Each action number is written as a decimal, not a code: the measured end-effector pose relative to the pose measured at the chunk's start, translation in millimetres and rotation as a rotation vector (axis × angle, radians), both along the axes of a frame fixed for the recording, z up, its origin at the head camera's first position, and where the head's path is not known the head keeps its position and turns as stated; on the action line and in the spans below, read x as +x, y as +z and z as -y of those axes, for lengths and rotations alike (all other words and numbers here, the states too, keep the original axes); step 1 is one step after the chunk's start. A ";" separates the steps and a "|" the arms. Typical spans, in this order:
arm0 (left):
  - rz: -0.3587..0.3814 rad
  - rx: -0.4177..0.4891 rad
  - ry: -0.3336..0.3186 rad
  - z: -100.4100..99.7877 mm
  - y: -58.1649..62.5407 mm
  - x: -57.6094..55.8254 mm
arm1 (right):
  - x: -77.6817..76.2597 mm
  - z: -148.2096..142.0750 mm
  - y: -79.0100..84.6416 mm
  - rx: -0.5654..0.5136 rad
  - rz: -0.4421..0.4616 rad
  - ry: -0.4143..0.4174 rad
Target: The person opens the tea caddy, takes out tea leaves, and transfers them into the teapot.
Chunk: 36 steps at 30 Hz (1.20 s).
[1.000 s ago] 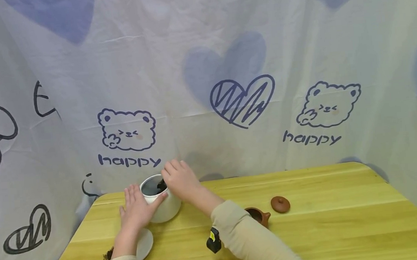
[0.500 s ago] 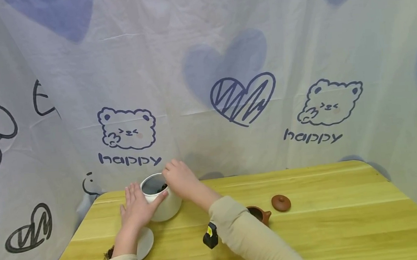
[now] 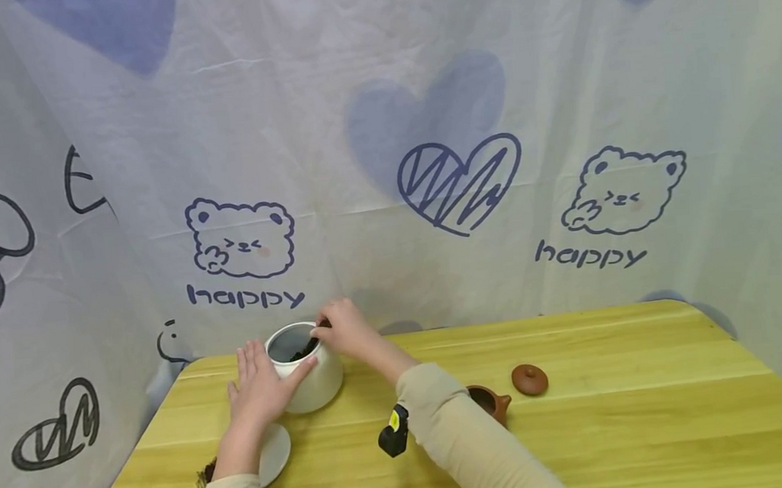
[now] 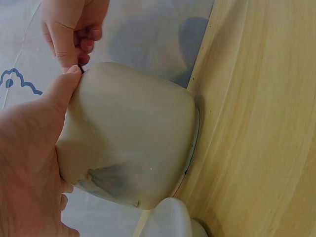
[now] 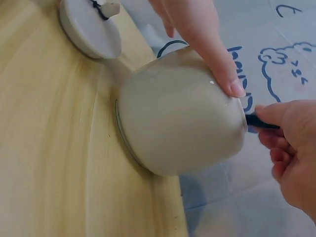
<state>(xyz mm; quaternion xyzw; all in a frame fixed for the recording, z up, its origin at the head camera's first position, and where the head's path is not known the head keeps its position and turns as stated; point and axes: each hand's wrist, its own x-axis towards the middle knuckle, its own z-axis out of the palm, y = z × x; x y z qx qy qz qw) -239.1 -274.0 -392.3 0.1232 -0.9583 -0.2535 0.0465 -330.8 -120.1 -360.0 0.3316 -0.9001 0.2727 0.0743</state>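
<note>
A white ceramic jar stands uncovered near the back left of the table. My left hand grips it at the rim, thumb along the near side and fingers spread over the left side. In the right wrist view, my right hand pinches the dark handle of a slim scoop between thumb and fingers. The scoop runs over the jar's right rim, its lower end dark inside the jar. In the left wrist view, a grey-blue painted patch shows on the jar's wall.
The jar's white lid lies in front of it, partly behind my left forearm. Right of my right sleeve are a brown clay teapot, partly hidden, and its round lid. A dark bristly thing pokes out beside my left wrist.
My right hand has drawn back slightly up and right at the rim, showing more of the dark scoop. My left hand keeps its hold on the jar.
</note>
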 end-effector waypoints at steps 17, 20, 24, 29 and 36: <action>-0.012 0.016 -0.007 -0.9 0.9 0.9 | 11.8 3.0 -2.6 -0.070 -0.191 -0.050; -0.013 0.015 -0.006 -1.1 2.0 2.2 | 12.2 1.5 -3.6 -0.099 -0.238 -0.057; -0.012 0.010 -0.003 -1.2 3.3 2.5 | 12.0 0.6 -4.1 -0.096 -0.233 -0.039; -0.012 0.012 -0.004 0.0 2.5 0.4 | 10.0 1.6 -4.8 -0.075 -0.159 -0.014; -0.008 0.017 -0.009 1.1 1.4 -0.6 | 7.8 2.3 -8.3 -0.027 -0.177 0.004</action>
